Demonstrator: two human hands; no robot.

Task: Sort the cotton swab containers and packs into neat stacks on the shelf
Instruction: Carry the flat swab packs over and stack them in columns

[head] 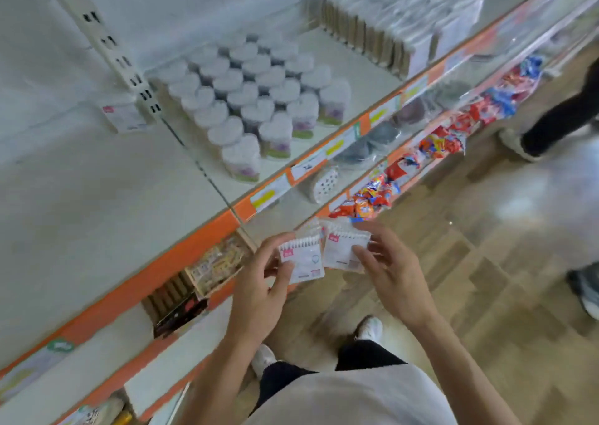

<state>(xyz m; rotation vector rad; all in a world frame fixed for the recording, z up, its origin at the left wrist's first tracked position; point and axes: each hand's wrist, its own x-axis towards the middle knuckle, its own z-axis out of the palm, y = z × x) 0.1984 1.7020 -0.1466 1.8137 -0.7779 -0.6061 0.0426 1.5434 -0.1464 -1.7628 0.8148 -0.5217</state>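
My left hand (259, 282) pinches a flat white cotton swab pack (303, 259) with a pink label, in front of the shelf edge. My right hand (389, 269) holds a second pack (342, 249) beside it, with more packs fanned behind it. On the white shelf (97, 204), several heart-lidded swab containers (256, 100) stand in tight rows. One lone pack (124, 116) leans against the back wall by the slotted upright.
A row of brown-edged packs (363, 35) and clear bags fills the shelf's right end. Lower shelves hold colourful snack packets (376, 194) and boxes (214, 262). Another person's legs (557, 120) stand on the wooden floor at the right. My shoes (369, 327) are below.
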